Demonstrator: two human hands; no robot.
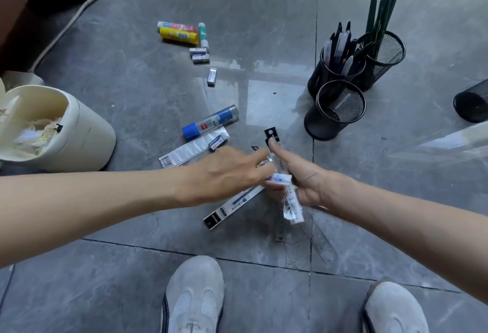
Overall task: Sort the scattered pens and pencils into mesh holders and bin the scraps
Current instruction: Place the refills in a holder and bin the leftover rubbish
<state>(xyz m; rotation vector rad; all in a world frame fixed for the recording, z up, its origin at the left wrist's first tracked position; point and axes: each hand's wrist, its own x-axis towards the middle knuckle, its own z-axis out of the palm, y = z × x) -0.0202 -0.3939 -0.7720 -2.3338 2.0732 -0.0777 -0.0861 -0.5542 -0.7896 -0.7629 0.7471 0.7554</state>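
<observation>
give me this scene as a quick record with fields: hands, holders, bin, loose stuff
left hand: fingers straight, reaching onto the refill packets
right hand: grips the refill packets
pen holder: holds pens
pencil holder: holds dark pencils
front holder: empty
bin: at left, paper scraps inside
floor: glue sticks, erasers, clear ruler

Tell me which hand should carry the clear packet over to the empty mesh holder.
Right. The right hand already grips the clear packet, and the empty mesh holder stands on that hand's side of the floor. The left hand only reaches toward the packet with straight fingers.
</observation>
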